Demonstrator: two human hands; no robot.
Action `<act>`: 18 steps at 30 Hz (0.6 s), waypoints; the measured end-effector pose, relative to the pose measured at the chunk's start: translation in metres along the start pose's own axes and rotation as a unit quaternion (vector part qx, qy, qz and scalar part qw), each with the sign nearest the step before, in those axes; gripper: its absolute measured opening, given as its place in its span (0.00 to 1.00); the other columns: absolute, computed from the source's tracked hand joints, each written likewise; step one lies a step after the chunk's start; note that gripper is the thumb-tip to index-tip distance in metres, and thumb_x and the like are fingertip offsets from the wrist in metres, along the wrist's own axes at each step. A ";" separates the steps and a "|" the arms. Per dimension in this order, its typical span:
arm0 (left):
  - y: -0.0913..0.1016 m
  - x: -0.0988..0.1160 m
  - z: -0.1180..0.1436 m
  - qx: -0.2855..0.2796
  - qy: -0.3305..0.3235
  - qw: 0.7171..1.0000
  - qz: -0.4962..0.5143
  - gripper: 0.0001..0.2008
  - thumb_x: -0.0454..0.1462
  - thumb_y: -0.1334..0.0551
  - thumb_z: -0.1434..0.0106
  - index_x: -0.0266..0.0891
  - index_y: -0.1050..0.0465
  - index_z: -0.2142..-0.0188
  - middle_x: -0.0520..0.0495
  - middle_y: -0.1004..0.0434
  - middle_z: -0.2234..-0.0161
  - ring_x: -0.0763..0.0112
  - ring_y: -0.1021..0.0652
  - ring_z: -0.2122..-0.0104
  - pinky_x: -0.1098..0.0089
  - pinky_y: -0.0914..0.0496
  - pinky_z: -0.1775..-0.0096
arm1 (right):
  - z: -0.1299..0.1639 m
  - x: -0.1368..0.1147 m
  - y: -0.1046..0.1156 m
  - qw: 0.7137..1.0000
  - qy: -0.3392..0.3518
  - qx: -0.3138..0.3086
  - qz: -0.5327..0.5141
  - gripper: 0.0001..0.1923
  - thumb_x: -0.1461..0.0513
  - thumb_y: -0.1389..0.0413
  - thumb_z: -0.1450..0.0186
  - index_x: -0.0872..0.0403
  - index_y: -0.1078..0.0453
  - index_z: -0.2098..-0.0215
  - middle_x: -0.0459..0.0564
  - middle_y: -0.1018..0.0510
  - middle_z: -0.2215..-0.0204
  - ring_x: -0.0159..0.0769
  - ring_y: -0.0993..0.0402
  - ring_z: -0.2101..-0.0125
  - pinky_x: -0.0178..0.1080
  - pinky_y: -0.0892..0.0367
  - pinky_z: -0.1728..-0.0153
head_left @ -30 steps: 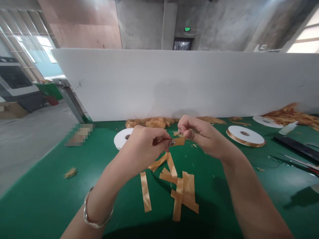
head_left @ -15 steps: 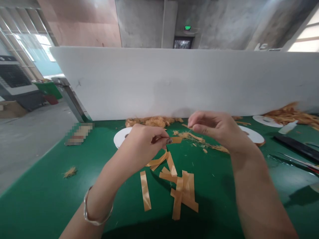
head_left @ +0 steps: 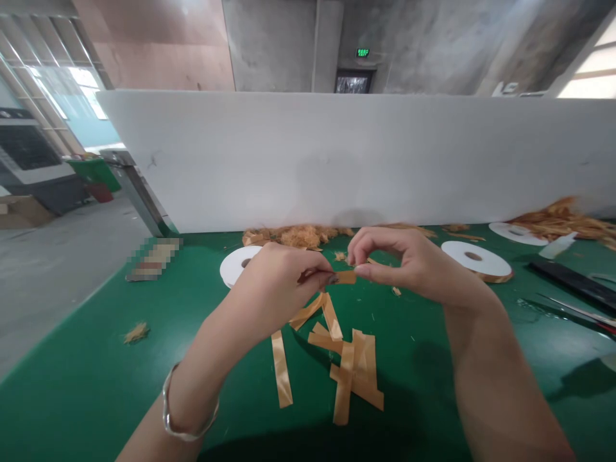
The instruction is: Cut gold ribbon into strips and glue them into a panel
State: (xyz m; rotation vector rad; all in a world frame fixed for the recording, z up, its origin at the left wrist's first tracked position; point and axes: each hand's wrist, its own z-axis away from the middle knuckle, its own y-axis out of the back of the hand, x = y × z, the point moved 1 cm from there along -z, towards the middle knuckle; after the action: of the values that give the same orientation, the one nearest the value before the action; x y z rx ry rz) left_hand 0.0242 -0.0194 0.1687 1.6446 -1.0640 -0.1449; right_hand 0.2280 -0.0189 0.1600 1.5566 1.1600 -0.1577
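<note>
Fingers of the left hand (head_left: 282,282) pinch a short orange satin ribbon strip (head_left: 344,277); the right hand (head_left: 409,263), at three o'clock, pinches its frayed end, apparently mid-unravelling.

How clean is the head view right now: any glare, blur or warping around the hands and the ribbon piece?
Head view: the left hand and right hand pinching the ribbon piece look sharp; the cut strips show soft sheen; a dark shadow lies on the green table at the bottom edge; windows blow out at the right; edges bow from the wide lens; one patch is pixelated.
</note>
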 end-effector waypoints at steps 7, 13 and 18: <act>0.004 0.000 0.001 -0.005 0.013 1.000 0.006 0.10 0.34 0.42 0.38 0.41 0.21 0.65 0.50 0.20 0.72 0.72 0.23 0.74 0.75 0.31 0.75 | 0.006 0.008 0.009 0.999 -0.021 0.021 -0.042 0.09 0.55 0.44 0.40 0.52 0.33 0.74 0.48 0.28 0.69 0.37 0.31 0.65 0.38 0.36 0.65; 0.003 0.002 0.002 -0.005 0.009 1.000 -0.004 0.10 0.34 0.42 0.38 0.41 0.21 0.67 0.49 0.20 0.73 0.72 0.24 0.74 0.75 0.32 0.75 | 0.003 0.004 0.004 1.000 -0.006 -0.008 -0.028 0.07 0.56 0.43 0.39 0.51 0.32 0.70 0.48 0.28 0.67 0.36 0.31 0.65 0.38 0.37 0.63; 0.003 0.003 0.000 -0.008 0.005 1.000 -0.008 0.10 0.34 0.42 0.38 0.40 0.21 0.68 0.50 0.21 0.74 0.72 0.24 0.75 0.75 0.32 0.75 | -0.001 0.002 -0.003 0.999 -0.001 -0.044 -0.017 0.08 0.56 0.45 0.38 0.52 0.33 0.71 0.48 0.28 0.66 0.35 0.32 0.65 0.38 0.37 0.64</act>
State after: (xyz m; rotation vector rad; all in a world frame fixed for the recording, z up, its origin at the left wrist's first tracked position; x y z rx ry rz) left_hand 0.0240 -0.0212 0.1722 1.6393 -1.0401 -0.1562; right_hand 0.2262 -0.0172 0.1571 1.4597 1.1764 -0.1286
